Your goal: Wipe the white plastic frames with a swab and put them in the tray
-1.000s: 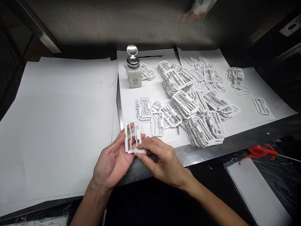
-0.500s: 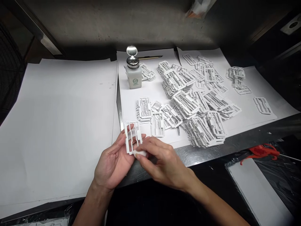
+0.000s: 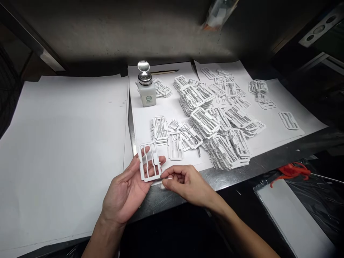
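My left hand [image 3: 125,195] holds a white plastic frame [image 3: 151,178] tilted up on its fingers. Thin stepped bars run lengthwise inside it, with small tabs along its right edge. Close to the frame's lower right corner is my right hand [image 3: 189,184], its fingers pinched on a small soft white wad [image 3: 162,186] that shows only in part. Whether the wad touches the frame I cannot tell. Just beyond my hands lie a short stack of like frames [image 3: 160,128] and a single frame [image 3: 175,146] on white paper.
A white pump bottle [image 3: 148,96] with its metal lid raised stands at the back. Big piles of white frames [image 3: 205,120] cover the right-hand paper. White paper [image 3: 64,154] spreads at left. A red-handled tool [image 3: 294,171] lies below the metal table edge [image 3: 231,179].
My right hand has drawn back to the right from the frame's lower edge with the white wad. The frame stays in my left hand. The whole view has shifted slightly.
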Demonstrator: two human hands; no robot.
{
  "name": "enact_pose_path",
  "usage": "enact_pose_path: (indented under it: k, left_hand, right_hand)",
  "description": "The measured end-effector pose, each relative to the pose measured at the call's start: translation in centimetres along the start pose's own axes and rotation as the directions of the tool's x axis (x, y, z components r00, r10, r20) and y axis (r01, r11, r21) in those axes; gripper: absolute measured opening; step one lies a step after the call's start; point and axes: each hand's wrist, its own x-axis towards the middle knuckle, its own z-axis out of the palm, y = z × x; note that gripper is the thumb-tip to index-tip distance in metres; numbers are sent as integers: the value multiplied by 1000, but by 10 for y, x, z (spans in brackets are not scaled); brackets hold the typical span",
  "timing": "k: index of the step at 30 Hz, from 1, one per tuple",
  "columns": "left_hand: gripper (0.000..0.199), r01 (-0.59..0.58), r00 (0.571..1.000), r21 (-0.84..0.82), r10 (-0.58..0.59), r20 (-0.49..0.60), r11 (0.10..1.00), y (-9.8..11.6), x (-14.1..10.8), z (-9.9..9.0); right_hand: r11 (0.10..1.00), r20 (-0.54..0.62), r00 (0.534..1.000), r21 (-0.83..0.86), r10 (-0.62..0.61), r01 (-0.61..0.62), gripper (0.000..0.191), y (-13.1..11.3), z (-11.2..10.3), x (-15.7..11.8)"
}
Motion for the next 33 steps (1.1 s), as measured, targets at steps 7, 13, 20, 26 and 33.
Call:
enact_pose_path:
  k: [7, 13, 20, 26, 33]
  left_hand:
    - [36, 12, 1000, 66, -10, -29, 998, -1, -1, 2]
    - [53, -168, 953, 502, 269, -137, 848, -4, -5, 19]
    - [45, -127, 968, 345, 191, -160, 930, -1, -2, 18]
    - [44, -2, 999, 48, 5, -47, 999, 9, -5, 3]
    - [46, 45, 998, 80, -41, -55, 996, 3, -3, 6]
  right_hand:
    - [998, 91, 994, -1, -66, 66, 26, 1, 0, 4]
    - [741, -17, 954, -634, -300, 222, 18, -15, 8, -7]
    - [696, 112, 914, -614, -391, 373, 11, -29, 7, -26]
    - [911, -203, 928, -342, -313, 232, 16, -22, -20, -23]
    - [948, -307, 902, -187, -305, 257, 20, -16, -22, -11]
